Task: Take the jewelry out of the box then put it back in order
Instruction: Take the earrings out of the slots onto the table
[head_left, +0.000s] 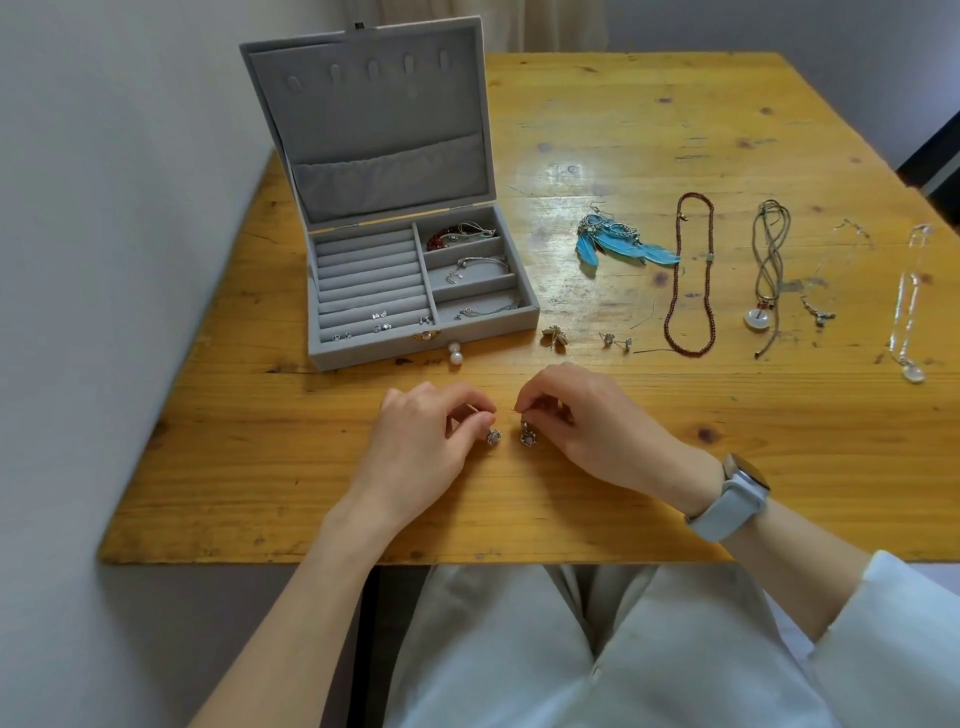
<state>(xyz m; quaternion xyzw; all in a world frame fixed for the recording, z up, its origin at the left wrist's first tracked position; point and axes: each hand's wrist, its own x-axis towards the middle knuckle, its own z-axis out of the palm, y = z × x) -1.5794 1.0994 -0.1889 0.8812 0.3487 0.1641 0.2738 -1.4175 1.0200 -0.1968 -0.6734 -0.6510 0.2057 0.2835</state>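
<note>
Each grip pinches one small earring: left hand (421, 447), right hand (587, 421). The open jewelry box (421, 291) stands just behind them on the counter (675, 467). Necklaces (691, 275) and blue feather earrings (618, 244) lie to the right.

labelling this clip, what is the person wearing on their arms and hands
The left hand and its forearm are bare, with nothing worn. The right hand has no rings showing; its wrist carries a watch with a pale grey band and dark rounded-square face. A white sleeve is pushed up the right forearm.
</note>
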